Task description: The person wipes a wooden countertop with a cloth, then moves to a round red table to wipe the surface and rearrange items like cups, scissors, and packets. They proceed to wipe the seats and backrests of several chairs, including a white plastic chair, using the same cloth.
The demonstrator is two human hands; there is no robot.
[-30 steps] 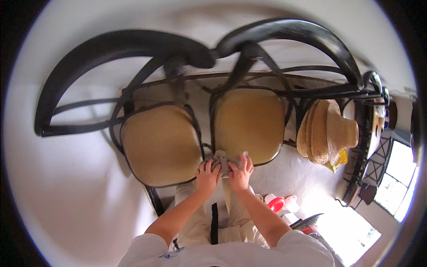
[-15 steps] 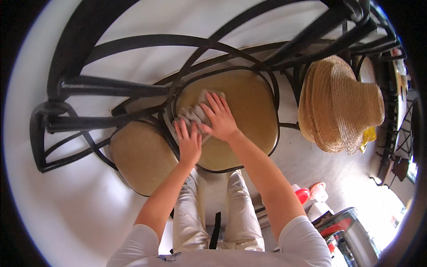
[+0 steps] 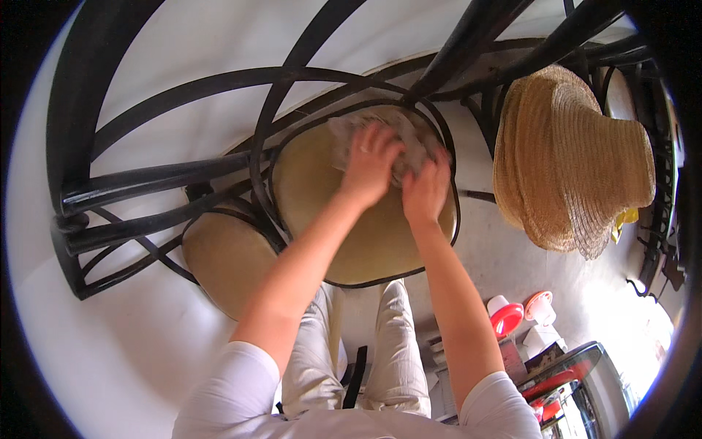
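Observation:
A crumpled greyish cloth lies on the far part of a tan chair seat with a dark rim. Bunched on top of the cloth, my left hand grips it with bent fingers, somewhat blurred. My right hand is closed on the cloth's near right side, close to the seat's right edge. Both hands partly cover the cloth. Curved black bars of the chair frame arch beyond and to the left of the seat.
A second tan seat is lower left, partly behind my left arm. Woven straw hats are stacked at right. A red-rimmed container and a glass-topped case stand at lower right. A white wall runs along the left.
Both hands and the cloth have moved right and away across the seat, from its left side to its far right. My fingers lay flatter before and are more bent now.

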